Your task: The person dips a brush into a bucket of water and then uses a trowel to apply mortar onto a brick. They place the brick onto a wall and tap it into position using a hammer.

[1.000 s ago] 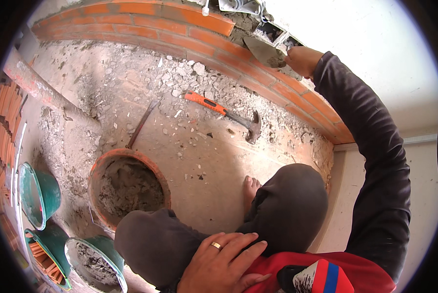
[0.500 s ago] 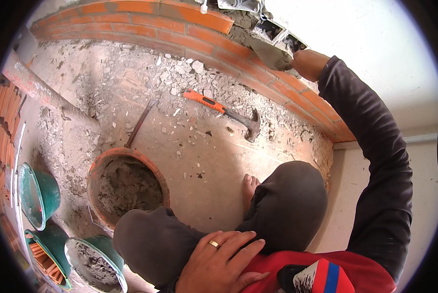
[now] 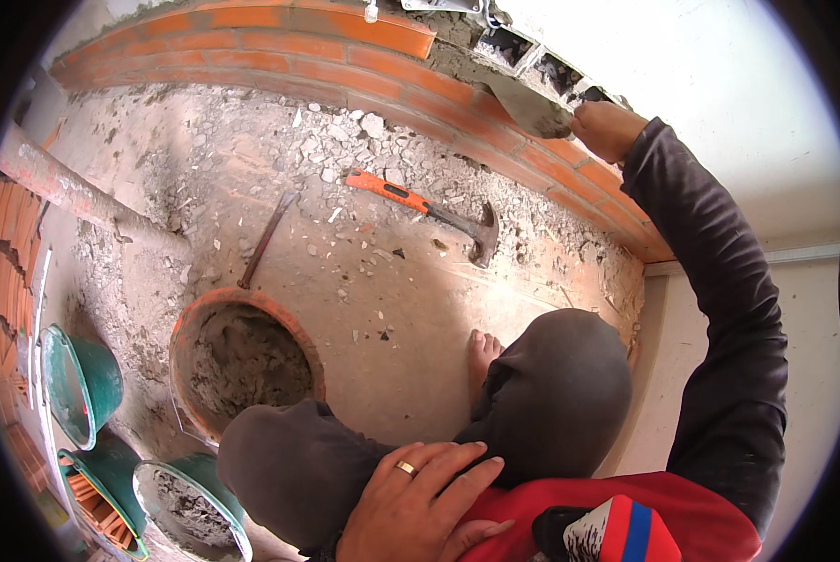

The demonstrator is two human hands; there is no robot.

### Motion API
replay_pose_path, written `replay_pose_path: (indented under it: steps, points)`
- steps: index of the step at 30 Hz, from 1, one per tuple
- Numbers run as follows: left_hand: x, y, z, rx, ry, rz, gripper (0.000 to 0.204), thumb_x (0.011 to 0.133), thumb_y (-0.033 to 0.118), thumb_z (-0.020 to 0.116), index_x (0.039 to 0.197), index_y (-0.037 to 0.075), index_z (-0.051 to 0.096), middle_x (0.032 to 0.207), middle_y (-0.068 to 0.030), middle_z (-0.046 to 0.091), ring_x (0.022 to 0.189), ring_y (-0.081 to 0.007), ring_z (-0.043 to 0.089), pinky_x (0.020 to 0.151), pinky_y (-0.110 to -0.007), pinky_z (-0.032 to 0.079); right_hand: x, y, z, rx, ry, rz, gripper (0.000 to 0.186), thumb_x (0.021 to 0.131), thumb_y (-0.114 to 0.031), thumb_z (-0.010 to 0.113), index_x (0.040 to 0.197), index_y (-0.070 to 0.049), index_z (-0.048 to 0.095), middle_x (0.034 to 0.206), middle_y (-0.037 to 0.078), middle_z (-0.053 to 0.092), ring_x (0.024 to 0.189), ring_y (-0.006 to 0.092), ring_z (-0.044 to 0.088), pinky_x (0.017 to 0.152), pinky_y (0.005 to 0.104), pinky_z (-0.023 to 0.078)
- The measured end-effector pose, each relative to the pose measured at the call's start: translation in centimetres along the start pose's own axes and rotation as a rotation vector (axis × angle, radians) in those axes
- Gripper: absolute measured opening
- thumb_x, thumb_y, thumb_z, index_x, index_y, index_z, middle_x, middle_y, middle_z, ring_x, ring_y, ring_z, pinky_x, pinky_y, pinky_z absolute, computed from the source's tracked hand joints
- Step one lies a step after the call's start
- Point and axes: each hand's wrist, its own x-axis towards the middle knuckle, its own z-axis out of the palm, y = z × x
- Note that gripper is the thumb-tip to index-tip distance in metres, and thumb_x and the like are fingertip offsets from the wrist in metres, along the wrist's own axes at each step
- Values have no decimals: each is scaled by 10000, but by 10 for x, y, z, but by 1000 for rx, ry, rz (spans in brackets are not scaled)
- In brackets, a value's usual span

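Floor (image 3: pixel 382 365): below the right hand (image 3: pixel 609 129); rubble (image 3: pixel 373 125) edges the wall side, and swinging room lies above it.
Brick wall (image 3: pixel 401 94): under and left of that hand; its top course ends left of the trowel (image 3: pixel 527 105), leaving a mortar-smeared ledge, with broken cells (image 3: pixel 556 75) crowding the far side.
Bucket (image 3: pixel 237 296): ahead-left of the left hand (image 3: pixel 420 501), holding mortar (image 3: pixel 251 361), probably set by the knee for reach.
Hammer (image 3: pixel 424 205): between the hands, seemingly laid aside.
Bar (image 3: pixel 268 239): left of the hammer, ahead of the left hand, one end by the bucket.
Left hand: fingers slightly parted, resting on the lap, perhaps for balance.
Right hand: fist wrapped round the trowel's hidden handle.
Trowel: left of that fist, blade along the wall's edge, perhaps to follow the ledge; contact unclear.
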Motion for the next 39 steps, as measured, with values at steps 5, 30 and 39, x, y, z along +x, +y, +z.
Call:
replay_pose_path:
  steps: [5,30,39]
  points:
    - [3,3,-1,22,-3,-23,531,841,410,686,1202,28,608,1220,-173,596,1107,-377,563,944,-475,437,-10,-1,-15,114,-206,122,371,980,-226,445,871,68,643,825,248,657,815,385,651,754,460,503]
    - [10,-1,2,29,-38,-47,529,846,391,691,1218,25,603,1232,-184,599,1113,-381,568,961,-464,435,-79,7,44,329,-43,314,283,956,-146,428,918,33,644,952,222,639,908,399,631,821,464,508]
    - [14,2,3,70,-40,-82,505,839,349,708,1211,23,608,1228,-180,604,1119,-374,570,962,-451,438,-95,8,28,457,16,395,330,953,-215,447,924,38,658,894,249,666,896,417,633,829,481,489]
